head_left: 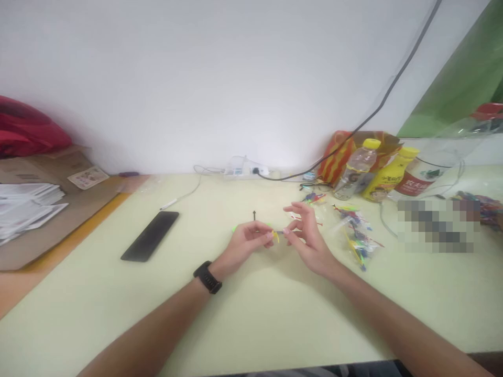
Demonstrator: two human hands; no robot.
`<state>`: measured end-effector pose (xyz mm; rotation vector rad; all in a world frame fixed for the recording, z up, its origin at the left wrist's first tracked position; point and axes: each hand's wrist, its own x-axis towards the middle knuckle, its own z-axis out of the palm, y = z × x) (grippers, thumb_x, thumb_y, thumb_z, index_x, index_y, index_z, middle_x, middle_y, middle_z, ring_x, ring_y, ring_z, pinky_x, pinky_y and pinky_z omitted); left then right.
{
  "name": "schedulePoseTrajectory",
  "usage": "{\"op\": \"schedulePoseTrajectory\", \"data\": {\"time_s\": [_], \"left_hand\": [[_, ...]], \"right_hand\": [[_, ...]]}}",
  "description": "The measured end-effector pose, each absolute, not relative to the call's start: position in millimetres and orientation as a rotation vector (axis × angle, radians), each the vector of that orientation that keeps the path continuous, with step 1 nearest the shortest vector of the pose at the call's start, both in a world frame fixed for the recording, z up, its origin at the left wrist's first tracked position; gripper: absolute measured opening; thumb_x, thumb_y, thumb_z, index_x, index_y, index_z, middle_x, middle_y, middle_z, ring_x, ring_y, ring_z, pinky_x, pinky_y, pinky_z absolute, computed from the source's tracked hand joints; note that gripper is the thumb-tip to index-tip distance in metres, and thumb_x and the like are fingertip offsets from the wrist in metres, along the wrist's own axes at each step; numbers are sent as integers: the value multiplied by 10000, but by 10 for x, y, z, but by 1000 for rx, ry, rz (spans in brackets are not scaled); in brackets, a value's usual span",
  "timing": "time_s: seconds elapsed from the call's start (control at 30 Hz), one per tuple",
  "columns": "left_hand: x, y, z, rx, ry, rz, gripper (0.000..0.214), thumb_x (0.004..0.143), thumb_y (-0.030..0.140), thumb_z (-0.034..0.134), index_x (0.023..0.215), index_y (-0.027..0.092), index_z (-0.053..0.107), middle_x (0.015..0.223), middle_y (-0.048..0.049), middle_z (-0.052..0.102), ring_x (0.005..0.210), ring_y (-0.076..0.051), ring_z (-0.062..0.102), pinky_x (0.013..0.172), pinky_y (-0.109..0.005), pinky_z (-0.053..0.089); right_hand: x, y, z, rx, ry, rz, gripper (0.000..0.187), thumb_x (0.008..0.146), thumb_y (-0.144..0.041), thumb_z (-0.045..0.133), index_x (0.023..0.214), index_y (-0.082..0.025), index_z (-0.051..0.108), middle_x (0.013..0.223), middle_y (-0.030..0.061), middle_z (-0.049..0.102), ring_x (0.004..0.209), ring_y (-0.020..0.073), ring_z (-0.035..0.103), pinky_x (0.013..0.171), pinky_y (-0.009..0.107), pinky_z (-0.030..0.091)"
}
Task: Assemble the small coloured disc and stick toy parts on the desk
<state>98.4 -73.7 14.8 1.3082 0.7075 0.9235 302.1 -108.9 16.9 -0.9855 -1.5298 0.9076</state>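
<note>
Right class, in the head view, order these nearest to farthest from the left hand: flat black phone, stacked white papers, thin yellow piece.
1. Thin yellow piece, in the left hand.
2. Black phone, left side.
3. White papers, far left.

Both grips (249, 238) (310, 238) seemingly pinched

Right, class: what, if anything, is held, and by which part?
The left hand pinches a small yellow piece, exact part unclear; the right hand pinches a thin dark piece, seemingly near one end.

A slim yellow piece (276, 237) (bent downward) pokes from the left hand (249, 241), beside a thin dark rod (280, 232).
</note>
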Motion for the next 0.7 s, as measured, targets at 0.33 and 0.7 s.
{"op": "schedulePoseTrajectory", "data": {"time_s": [0.33, 0.7], "left_hand": [[960, -719, 118, 1327, 752, 919, 241, 868, 353, 799, 980, 148, 737, 831, -53, 715, 775, -166, 669, 779, -302, 527], [974, -727, 125, 1307, 684, 901, 243, 858, 341, 809, 987, 146, 743, 840, -54, 715, 779, -163, 667, 783, -306, 533]], "right_hand": [[3119, -1148, 289, -894, -1546, 1102, 213, 1019, -433, 551, 1055, -226, 585, 518, -92, 361, 463, 102, 329, 462, 243, 274], [3037, -1052, 175, -1010, -1574, 1028, 287, 918, -351, 688, 1155, -240, 571, 991, 15, 632, 612, 97, 523, 568, 263, 452]]}}
